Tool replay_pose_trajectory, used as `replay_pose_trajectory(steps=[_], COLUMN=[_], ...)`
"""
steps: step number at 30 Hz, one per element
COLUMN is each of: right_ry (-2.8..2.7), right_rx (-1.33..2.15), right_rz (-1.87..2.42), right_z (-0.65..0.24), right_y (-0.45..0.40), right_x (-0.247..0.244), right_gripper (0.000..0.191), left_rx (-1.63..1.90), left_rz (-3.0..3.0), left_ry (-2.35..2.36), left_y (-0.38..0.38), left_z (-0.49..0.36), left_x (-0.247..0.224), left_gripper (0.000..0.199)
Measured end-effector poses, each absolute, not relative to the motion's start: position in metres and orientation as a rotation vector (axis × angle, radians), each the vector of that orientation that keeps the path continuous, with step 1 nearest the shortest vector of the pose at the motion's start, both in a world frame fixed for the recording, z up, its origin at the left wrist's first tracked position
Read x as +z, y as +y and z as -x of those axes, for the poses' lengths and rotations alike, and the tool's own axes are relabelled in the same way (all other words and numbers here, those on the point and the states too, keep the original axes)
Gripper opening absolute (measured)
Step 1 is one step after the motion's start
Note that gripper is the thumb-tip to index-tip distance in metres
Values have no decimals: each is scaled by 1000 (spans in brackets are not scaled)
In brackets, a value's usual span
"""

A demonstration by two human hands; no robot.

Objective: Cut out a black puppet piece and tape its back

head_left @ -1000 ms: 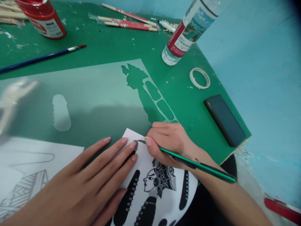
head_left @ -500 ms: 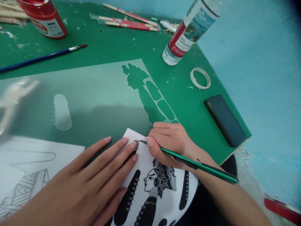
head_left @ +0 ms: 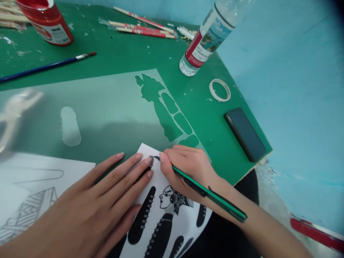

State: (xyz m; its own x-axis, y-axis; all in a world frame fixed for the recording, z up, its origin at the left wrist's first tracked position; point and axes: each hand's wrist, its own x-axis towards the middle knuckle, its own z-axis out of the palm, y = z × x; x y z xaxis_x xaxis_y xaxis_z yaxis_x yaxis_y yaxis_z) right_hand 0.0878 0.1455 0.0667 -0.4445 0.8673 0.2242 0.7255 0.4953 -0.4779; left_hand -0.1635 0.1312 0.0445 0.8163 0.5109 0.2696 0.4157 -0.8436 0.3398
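Note:
My left hand (head_left: 99, 204) lies flat with fingers spread, its fingertips on a white sheet (head_left: 185, 225) printed with black shapes and a head in profile. In my right hand (head_left: 188, 168) is a green pen-like tool (head_left: 228, 206), its tip end by a black printed shape near my left fingertips; the tip itself is hard to make out. Beyond my hands lies a translucent sheet (head_left: 113, 93) with figure-shaped cutouts at its right end. A small translucent piece (head_left: 70, 126) rests on it. The printed sheet hangs over the near table edge.
On the green table (head_left: 129, 57) are a red jar (head_left: 51, 25), a blue brush (head_left: 45, 66), wrapped chopsticks (head_left: 146, 30), a bottle (head_left: 201, 44), a tape roll (head_left: 219, 89) and a phone (head_left: 245, 134). Scissors (head_left: 16, 111), blurred, and drawn sheets (head_left: 70, 170) are at left.
The view has shifted slightly, so the table items sit further left. The rear end of the green tool has swung left and down in the picture. My left hand keeps its place on the sheet.

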Motion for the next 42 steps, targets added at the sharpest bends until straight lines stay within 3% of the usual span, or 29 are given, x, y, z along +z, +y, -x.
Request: replay_pose_trajectory(steps=[7, 42], right_ry=[-2207, -2163], right_rx=[239, 146], right_rz=[1367, 1500], right_z=[-82, -71], right_y=[135, 120], right_x=[55, 55], right_gripper=[42, 40], left_rx=[547, 542], left_rz=[-2730, -2715], left_ry=[720, 723], left_y=[133, 133], left_z=[162, 161], left_x=[45, 47], left_gripper=[57, 55])
